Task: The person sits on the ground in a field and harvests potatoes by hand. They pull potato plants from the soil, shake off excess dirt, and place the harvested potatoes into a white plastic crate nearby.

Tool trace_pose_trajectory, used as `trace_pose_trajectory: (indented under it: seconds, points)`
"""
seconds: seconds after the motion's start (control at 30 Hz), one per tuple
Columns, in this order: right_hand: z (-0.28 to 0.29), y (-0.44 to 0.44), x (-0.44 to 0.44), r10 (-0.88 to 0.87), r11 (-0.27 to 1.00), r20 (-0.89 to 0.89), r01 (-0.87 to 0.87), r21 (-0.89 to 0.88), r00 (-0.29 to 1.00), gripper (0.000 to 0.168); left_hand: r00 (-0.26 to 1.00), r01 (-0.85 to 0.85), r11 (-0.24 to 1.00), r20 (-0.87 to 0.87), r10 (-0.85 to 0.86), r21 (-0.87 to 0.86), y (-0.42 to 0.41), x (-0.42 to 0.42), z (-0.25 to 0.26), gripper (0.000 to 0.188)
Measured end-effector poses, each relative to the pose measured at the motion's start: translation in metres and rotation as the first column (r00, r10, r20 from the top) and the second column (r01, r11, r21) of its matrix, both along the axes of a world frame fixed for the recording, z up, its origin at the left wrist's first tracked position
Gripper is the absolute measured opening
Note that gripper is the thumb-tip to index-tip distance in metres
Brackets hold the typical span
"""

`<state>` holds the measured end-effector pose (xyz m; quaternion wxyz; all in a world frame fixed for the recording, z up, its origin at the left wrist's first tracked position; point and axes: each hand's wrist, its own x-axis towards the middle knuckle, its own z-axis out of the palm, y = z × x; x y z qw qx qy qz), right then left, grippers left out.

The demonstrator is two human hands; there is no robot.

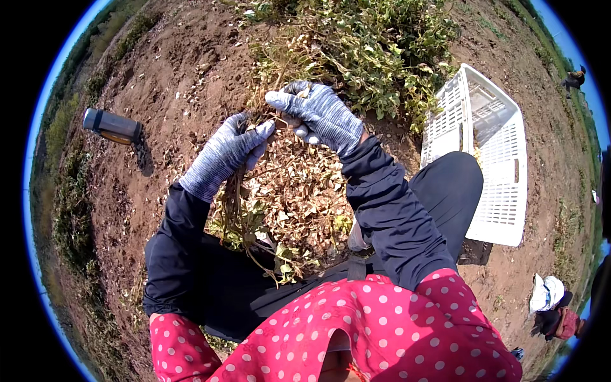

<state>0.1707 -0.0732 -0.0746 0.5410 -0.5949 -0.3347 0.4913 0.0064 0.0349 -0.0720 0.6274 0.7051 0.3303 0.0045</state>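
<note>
My left hand [228, 149], in a grey and white knit glove, is closed around a bunch of dry plant stems [233, 203] whose leafy ends hang down to my lap. Close by on the right, my right hand [320, 112], gloved alike, has its thumb and fingers bent at the root end of the same plants. Small pale pieces show at its fingertips; whether these are pods or glove tips I cannot tell. Dry fallen leaves [298, 191] cover the ground beneath both hands, between my legs.
A large heap of leafy plants [377, 57] lies ahead. The white plastic crate [501, 167] stands at my right knee, with some contents partly visible. On the soil at left is a metal flask [112, 126]. People [563, 323] and a white sack [545, 292] are farther off at right.
</note>
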Motion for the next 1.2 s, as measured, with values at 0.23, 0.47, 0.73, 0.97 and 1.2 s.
trace_pose_trajectory:
  seconds: [0.23, 0.47, 0.73, 0.97, 1.2]
  points:
    - [-0.023, -0.011, -0.029, -0.11, 0.95, -0.709, 0.283, 0.131, 0.697, 0.021, 0.973, 0.105, 0.928, 0.231, -0.021, -0.357, 0.002, -0.008, 0.0, 0.031]
    - [-0.039, -0.007, -0.021, -0.385, 0.88, 0.027, 0.358, 0.313, 0.923, 0.018, 0.992, 0.105, 0.98, 0.09, -0.091, -0.169, -0.008, -0.001, 0.004, 0.033]
    - [-0.019, -0.059, 0.013, 0.076, 0.997, -0.36, -0.082, -0.002, 0.93, 0.013, 0.962, 0.235, 0.971, -0.157, -0.225, 0.05, -0.018, 0.003, 0.009, 0.039]
    - [-0.028, -0.075, -0.01, -0.392, 0.918, 0.397, 0.377, 0.12, 0.83, 0.016, 0.915, 0.401, 0.817, -0.225, -0.336, 0.413, -0.041, 0.026, 0.026, 0.049]
    - [-0.005, -0.081, 0.0, -0.375, 0.924, 0.136, 0.382, -0.032, 0.917, 0.016, 0.922, 0.376, 0.613, -0.211, -0.326, 0.694, -0.04, 0.032, 0.009, 0.04]
